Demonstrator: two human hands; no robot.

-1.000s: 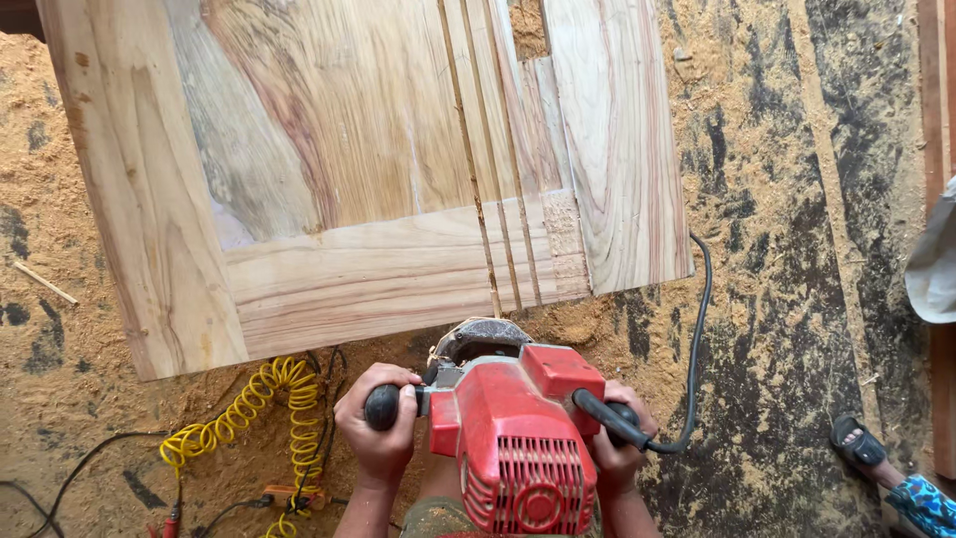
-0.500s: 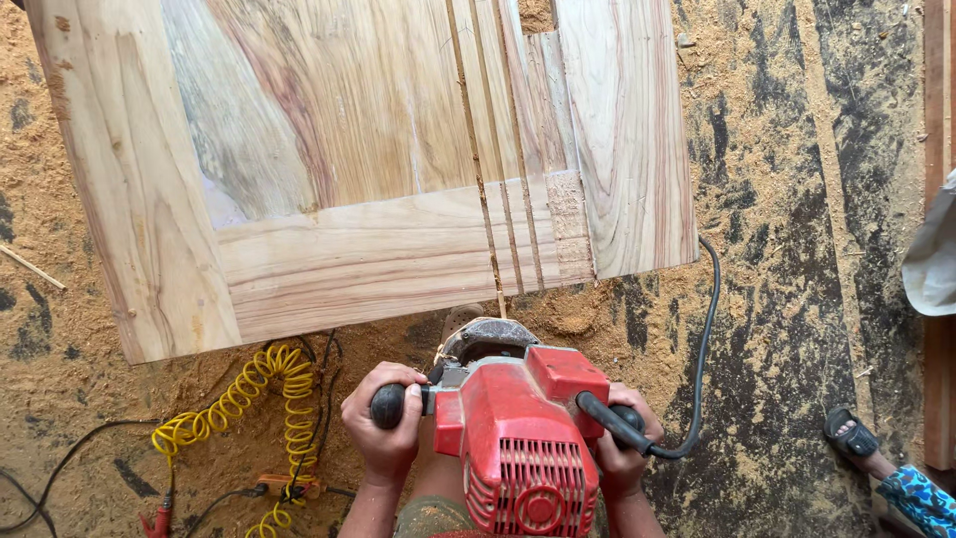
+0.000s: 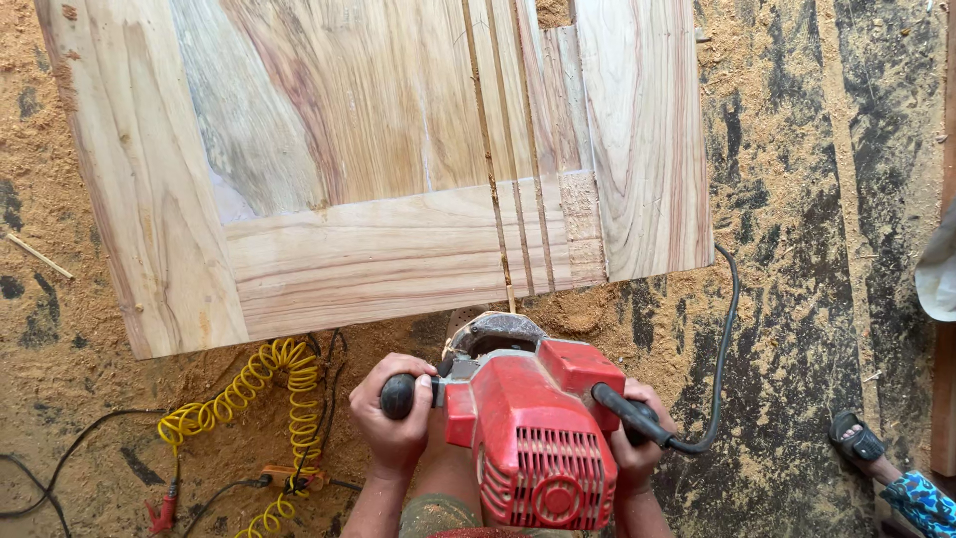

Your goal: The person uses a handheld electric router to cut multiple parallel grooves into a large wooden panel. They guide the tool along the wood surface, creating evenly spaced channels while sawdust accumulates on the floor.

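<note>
Left hand (image 3: 393, 423) and right hand (image 3: 637, 448) clenched on side knobs of red router (image 3: 533, 428), just off grooved edge of wooden door panel (image 3: 398, 159). Advise level base, equal grip, cable (image 3: 725, 339) kept behind.

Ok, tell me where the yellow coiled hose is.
Head view, lower left: the yellow coiled hose lies on the sawdust floor, below the wooden door panel, beside the left hand.

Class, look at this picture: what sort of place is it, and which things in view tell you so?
Probably a woodworking shop: sawdust covers the floor, a grooved wooden panel lies flat, and both hands grip a red power tool.
</note>
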